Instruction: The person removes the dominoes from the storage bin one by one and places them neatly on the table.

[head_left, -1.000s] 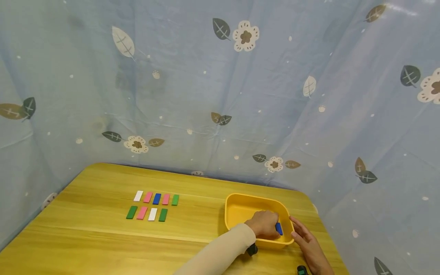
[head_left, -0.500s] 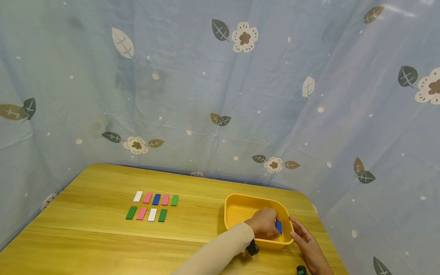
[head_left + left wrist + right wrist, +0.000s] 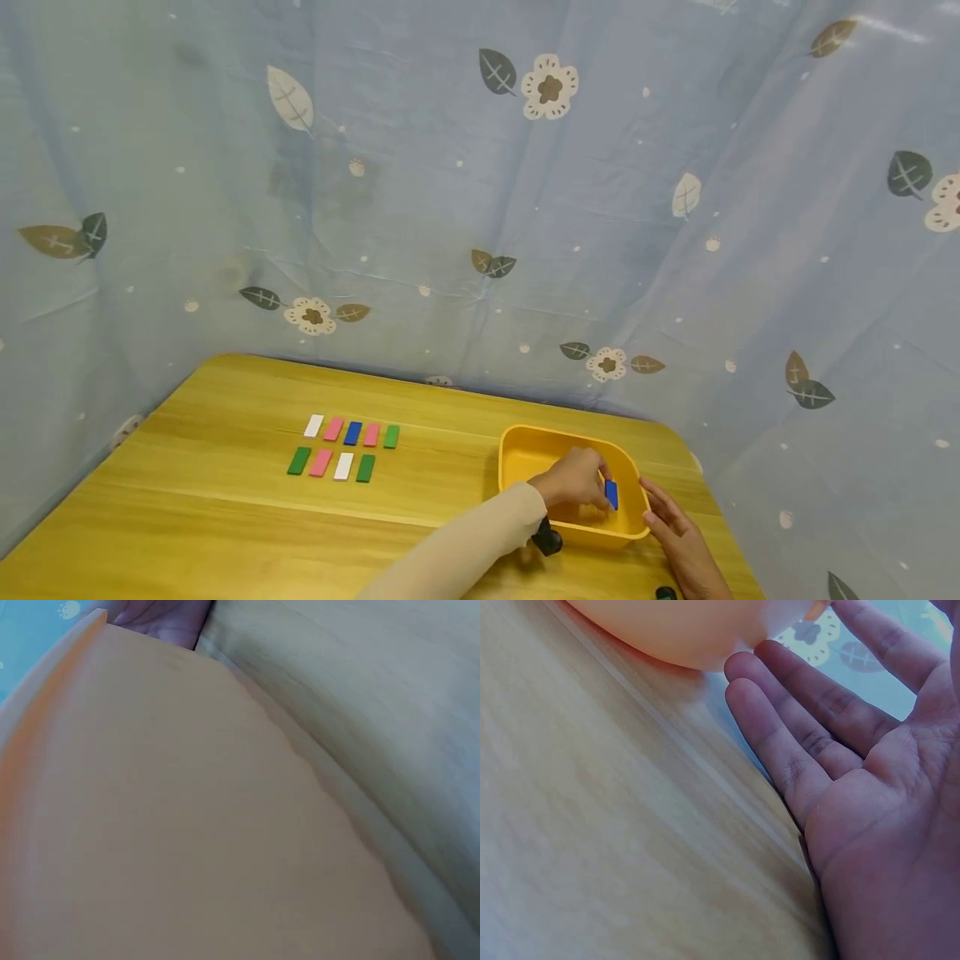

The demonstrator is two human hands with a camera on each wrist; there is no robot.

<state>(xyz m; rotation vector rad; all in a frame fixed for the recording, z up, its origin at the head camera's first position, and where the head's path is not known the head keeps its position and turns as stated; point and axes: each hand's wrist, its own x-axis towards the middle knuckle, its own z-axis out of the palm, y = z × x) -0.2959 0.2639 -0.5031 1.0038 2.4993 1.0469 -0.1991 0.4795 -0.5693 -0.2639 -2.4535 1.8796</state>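
My left hand reaches into the yellow plastic bin, its back toward the head camera. Its fingertips pinch a small flat blue tile near the bin's right end. The left wrist view is mostly the bin's near wall, with part of the left hand at the top. My right hand rests at the bin's right end, thumb and fingertips against the rim. Seen from the right wrist, the right hand has its fingers extended and spread along the bin's outer side.
Left of the bin, coloured tiles lie in two rows on the wooden table: a back row with a blue tile, and a front row with a white tile. A patterned blue curtain hangs behind the table.
My left hand has shifted slightly left within the bin, and the blue tile has moved along with it. The right hand stays at the rim. The head view has shifted slightly.
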